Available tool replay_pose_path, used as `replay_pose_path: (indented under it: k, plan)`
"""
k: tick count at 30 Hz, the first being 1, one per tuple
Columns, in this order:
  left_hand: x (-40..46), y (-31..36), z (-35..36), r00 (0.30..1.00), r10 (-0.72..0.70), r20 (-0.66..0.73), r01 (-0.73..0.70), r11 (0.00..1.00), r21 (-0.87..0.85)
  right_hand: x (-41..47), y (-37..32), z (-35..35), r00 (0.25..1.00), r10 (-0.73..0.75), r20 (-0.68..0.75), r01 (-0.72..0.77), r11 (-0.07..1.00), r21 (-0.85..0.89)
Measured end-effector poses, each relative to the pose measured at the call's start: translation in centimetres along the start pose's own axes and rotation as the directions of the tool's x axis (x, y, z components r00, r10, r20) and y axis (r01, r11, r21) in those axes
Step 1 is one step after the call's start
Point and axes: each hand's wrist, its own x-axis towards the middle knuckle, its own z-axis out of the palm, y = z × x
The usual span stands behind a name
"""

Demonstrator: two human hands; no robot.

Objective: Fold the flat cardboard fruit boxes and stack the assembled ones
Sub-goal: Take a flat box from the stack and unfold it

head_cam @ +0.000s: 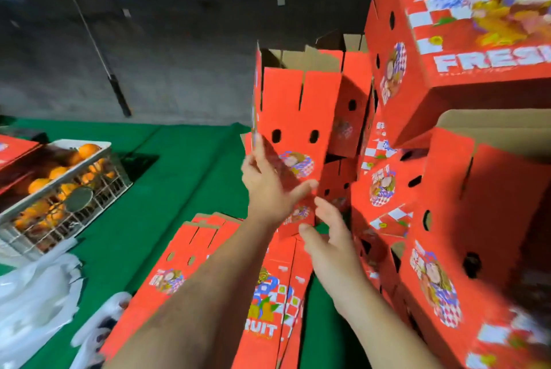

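The left hand (268, 186) is raised against the lower front of a red cardboard box (293, 118) that stands upright with its top flaps open. The fingers reach up along the box's left edge while the thumb stretches out to the right across the printed panel, so the hand lies spread against the cardboard, holding it at that edge. The right hand (328, 237) hovers just below and to the right, fingers straight and loosely apart, thumb pointing left near the box's bottom corner; whether it actually touches the cardboard cannot be told.

The upright box stands at the left side of a pile of assembled boxes (447, 160), which rises on the right and fills that side of the view. Under both forearms lies a stack of flat boxes (268, 309) on the green table cover (167, 183). At the far left sits a white crate (68, 189) holding oranges (38, 185), with white plastic bags (32, 300) bunched in front of it.
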Motion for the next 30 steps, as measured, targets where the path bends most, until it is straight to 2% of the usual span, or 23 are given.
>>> replay_pose_path:
  k: [2, 5, 6, 8, 10, 11, 15, 18, 21, 23, 24, 25, 26, 27, 28, 29, 30]
  plan:
    - [-0.2, -0.8, 0.9, 0.983, 0.014, 0.182, -0.006, 0.999, -0.047, 1.9, -0.4, 0.1, 0.997, 0.014, -0.073, -0.012, 1.000, 0.026]
    - [0.1, -1.6, 0.8, 0.924, -0.008, 0.383, 0.029, 0.998, -0.049, 3.3, -1.0, 0.4, 0.997, 0.006, -0.078, -0.004, 1.000, 0.021]
    - [-0.1, -1.7, 0.5, 0.926, -0.040, 0.375, 0.067, 0.996, -0.058, 3.4, -1.1, 0.4, 0.997, 0.002, -0.074, -0.001, 1.000, 0.013]
    - [-0.9, -1.8, -0.1, 0.952, -0.140, 0.273, 0.183, 0.974, -0.136, 3.4, -0.7, 0.2, 0.997, 0.013, -0.071, -0.014, 1.000, -0.004]
    - [-2.7, -1.5, -0.3, 0.959, -0.224, 0.172, 0.263, 0.929, -0.259, 3.3, 0.1, 0.0, 0.997, 0.032, -0.075, -0.033, 0.999, -0.013]
    - [-3.9, -1.3, -0.1, 0.955, -0.246, 0.164, 0.288, 0.899, -0.331, 3.1, 0.6, -0.1, 0.997, 0.040, -0.069, -0.041, 0.999, -0.017]
    - [-9.8, -1.8, 0.7, 0.909, -0.299, 0.291, 0.409, 0.774, -0.483, 2.0, 3.0, -0.2, 0.998, 0.050, -0.026, -0.052, 0.997, -0.057]
    - [-14.4, -3.8, 0.8, 0.879, -0.328, 0.346, 0.462, 0.763, -0.452, 1.0, 6.1, -0.1, 0.989, 0.146, 0.040, -0.138, 0.978, -0.157]
    - [-18.0, -6.2, 0.5, 0.816, -0.452, 0.361, 0.567, 0.746, -0.349, -0.7, 9.6, 0.0, 0.952, 0.289, 0.100, -0.255, 0.931, -0.259]
    - [-19.6, -7.4, 0.1, 0.802, -0.475, 0.362, 0.575, 0.779, -0.252, -2.1, 11.9, 0.0, 0.922, 0.369, 0.113, -0.323, 0.897, -0.301]
    - [-20.5, -8.2, -0.2, 0.815, -0.446, 0.369, 0.525, 0.838, -0.148, -2.8, 13.0, 0.0, 0.906, 0.406, 0.118, -0.355, 0.882, -0.310]
    - [-21.5, -9.3, -0.3, 0.825, -0.397, 0.403, 0.422, 0.906, 0.029, -3.6, 14.1, -0.1, 0.888, 0.444, 0.120, -0.389, 0.864, -0.320]
    - [-22.9, -10.5, -0.4, 0.792, -0.366, 0.489, 0.276, 0.929, 0.248, -4.6, 15.2, -0.3, 0.867, 0.484, 0.117, -0.424, 0.842, -0.335]
    - [-24.5, -12.0, -0.5, 0.702, -0.417, 0.577, 0.138, 0.875, 0.465, -5.6, 16.2, -0.6, 0.845, 0.522, 0.117, -0.456, 0.817, -0.353]
    - [-26.2, -13.5, -0.7, 0.596, -0.513, 0.617, 0.024, 0.780, 0.625, -6.7, 17.1, -0.8, 0.822, 0.558, 0.117, -0.486, 0.792, -0.369]
    - [-27.7, -14.8, -1.0, 0.539, -0.562, 0.627, -0.061, 0.717, 0.695, -7.8, 17.8, -1.1, 0.800, 0.589, 0.114, -0.511, 0.769, -0.384]
    - [-29.0, -15.7, -1.3, 0.541, -0.559, 0.628, -0.126, 0.685, 0.718, -8.8, 18.5, -1.3, 0.779, 0.617, 0.107, -0.535, 0.745, -0.398]
